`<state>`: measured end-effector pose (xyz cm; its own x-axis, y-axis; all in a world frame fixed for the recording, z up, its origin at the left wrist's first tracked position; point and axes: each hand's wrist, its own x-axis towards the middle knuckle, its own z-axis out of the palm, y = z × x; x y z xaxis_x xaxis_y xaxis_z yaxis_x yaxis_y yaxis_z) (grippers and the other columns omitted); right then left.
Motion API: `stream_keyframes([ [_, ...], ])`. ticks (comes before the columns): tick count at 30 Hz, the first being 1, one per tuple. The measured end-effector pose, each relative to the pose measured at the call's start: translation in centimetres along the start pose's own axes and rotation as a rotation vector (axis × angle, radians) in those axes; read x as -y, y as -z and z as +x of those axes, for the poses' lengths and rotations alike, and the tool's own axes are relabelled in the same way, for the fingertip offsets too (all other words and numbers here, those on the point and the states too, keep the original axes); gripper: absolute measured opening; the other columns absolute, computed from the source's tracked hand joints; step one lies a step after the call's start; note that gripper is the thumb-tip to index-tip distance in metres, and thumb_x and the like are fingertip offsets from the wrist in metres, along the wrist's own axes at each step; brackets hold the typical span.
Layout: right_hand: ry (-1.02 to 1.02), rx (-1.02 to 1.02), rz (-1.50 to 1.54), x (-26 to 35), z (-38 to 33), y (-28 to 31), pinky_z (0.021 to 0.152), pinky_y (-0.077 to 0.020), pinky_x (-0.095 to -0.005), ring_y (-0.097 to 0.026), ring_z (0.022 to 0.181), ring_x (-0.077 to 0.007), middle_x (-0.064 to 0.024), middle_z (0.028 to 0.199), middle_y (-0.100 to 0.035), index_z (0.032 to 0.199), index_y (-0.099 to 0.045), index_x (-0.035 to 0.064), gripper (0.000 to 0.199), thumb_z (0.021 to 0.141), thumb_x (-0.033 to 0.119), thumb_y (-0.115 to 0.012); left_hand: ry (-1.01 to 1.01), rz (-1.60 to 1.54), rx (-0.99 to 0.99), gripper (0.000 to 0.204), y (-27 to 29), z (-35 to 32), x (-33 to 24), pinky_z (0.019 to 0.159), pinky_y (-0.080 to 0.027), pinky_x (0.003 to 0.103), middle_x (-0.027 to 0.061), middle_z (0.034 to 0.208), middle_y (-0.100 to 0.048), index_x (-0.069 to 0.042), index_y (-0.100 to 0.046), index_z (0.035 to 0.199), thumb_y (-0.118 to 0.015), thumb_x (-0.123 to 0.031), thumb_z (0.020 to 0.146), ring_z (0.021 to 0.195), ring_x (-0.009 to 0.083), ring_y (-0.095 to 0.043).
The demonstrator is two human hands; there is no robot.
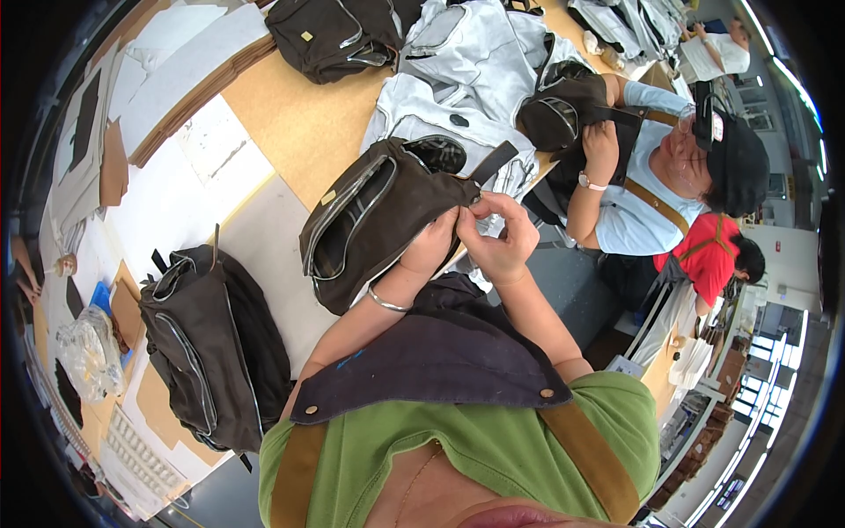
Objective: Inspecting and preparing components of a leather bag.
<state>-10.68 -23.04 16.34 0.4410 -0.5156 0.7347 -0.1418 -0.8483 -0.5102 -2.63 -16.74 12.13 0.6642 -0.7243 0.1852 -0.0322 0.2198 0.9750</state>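
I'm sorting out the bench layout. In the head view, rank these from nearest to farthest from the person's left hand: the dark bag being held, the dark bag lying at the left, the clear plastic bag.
1. Dark bag being held: gripped by the left hand.
2. Dark bag lying at the left: on the table, lower left.
3. Clear plastic bag: far left edge.

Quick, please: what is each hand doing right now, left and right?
Left hand: closed, gripping the dark bag at its edge.
Right hand: closed, fingers pinching the same bag edge.
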Motion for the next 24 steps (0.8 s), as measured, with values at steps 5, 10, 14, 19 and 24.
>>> stream_keyframes([
  [5,-0.117,-0.003,0.057,0.1,-0.5,-0.3,0.052,-0.0479,-0.0213,-0.057,0.057,-0.0106,-0.0049,0.068,-0.058,0.097,-0.051,-0.0009,0.042,0.060,-0.007,-0.068,-0.234,0.265,0.057,0.012,0.2,0.0,1.4,0.070,-0.045,0.026,0.0052,0.087,-0.063,0.003,-0.061,0.090,-0.054,-0.005,0.083,0.077,0.0134,-0.058],
  [10,-0.233,0.076,0.083,0.6,-0.6,0.0,0.058,-0.0479,-0.0200,-0.057,0.063,-0.0075,-0.0056,0.073,-0.059,0.105,-0.044,-0.0020,0.046,0.066,-0.007,-0.067,-0.058,0.009,0.002,0.011,-0.2,-0.1,0.9,0.069,-0.046,0.027,0.0083,0.080,-0.062,0.002,-0.061,0.087,-0.053,-0.004,0.081,0.072,0.0172,-0.058],
  [14,-0.301,0.123,0.157,1.3,-1.2,0.1,0.059,-0.0471,-0.0194,-0.056,0.064,-0.0071,-0.0053,0.072,-0.058,0.103,-0.044,-0.0013,0.043,0.067,-0.007,-0.066,-0.192,0.285,0.096,0.008,0.7,-0.6,2.6,0.065,-0.046,0.029,0.0072,0.078,-0.061,0.000,-0.060,0.081,-0.054,-0.005,0.081,0.069,0.0183,-0.058],
  [19,-0.361,0.120,0.201,2.1,-1.5,0.0,0.057,-0.0462,-0.0200,-0.056,0.060,-0.0075,-0.0036,0.069,-0.057,0.102,-0.045,0.0000,0.041,0.067,-0.005,-0.066,-0.479,0.577,0.060,0.012,1.1,0.0,3.2,0.045,-0.044,0.033,0.0091,0.060,-0.056,-0.006,-0.049,0.062,-0.058,-0.011,0.069,0.051,0.0228,-0.055],
  [24,-0.435,0.136,0.370,2.0,-1.6,-0.3,0.058,-0.0459,-0.0202,-0.056,0.062,-0.0082,-0.0045,0.071,-0.057,0.101,-0.043,0.0002,0.040,0.069,-0.005,-0.066,-0.119,0.263,0.076,0.010,1.3,-0.8,4.1,0.053,-0.044,0.029,0.0083,0.060,-0.056,-0.004,-0.054,0.064,-0.053,-0.007,0.073,0.055,0.0153,-0.054],
])
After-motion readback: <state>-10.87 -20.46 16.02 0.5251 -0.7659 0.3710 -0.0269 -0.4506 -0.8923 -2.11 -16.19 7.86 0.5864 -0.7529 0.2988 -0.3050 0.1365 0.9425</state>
